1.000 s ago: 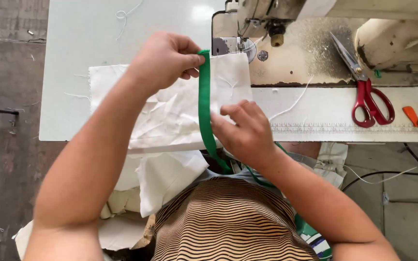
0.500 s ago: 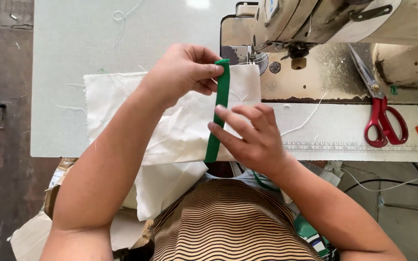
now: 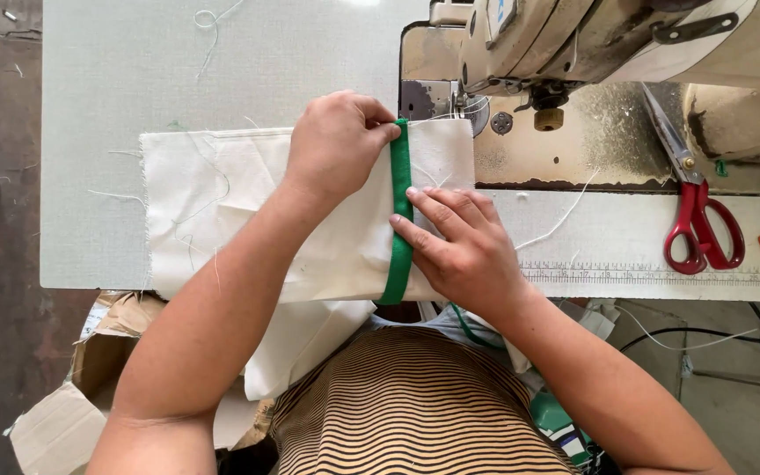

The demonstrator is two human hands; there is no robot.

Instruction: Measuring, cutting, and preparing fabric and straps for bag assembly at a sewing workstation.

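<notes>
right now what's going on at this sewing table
A person is lining up a green tape along a piece of cream cloth on the table, just in front of the sewing machine. The left hand pinches the far end of the tape, and the right hand presses flat fingers beside it nearer the body. Red-handled scissors lie untouched to the right.

Bright, even daylight fills the frame. A glare patch washes out the table (image 3: 222, 105) at the top centre edge. Shadows are soft and short beneath the forearms. Focus is sharp throughout, with slight wide-angle bending toward the corners and no motion blur.
</notes>
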